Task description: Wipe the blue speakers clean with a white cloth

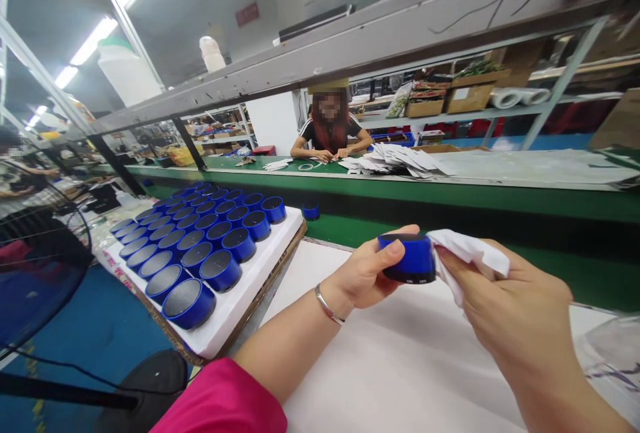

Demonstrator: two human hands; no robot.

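My left hand [370, 273] is closed around a round blue speaker [413, 259] with a dark top and small white markings near its lower edge. In my right hand [520, 306] a white cloth [473, 253] is pinched, and it presses against the speaker's right side. Both hands are above the white work surface [390, 373]. To the left, rows of similar blue speakers [190, 303] stand on a white foam tray [227, 316]. One more blue speaker [311, 211] sits on the green conveyor beyond the tray.
A green conveyor belt [350, 216] runs across behind my hands. Beyond it, a person [330, 126] sits by a heap of white paper pieces [395, 161]. A fan [35, 273] stands at left, a plastic bag [613, 359] lies at right, and a metal shelf beam [320, 66] crosses overhead.
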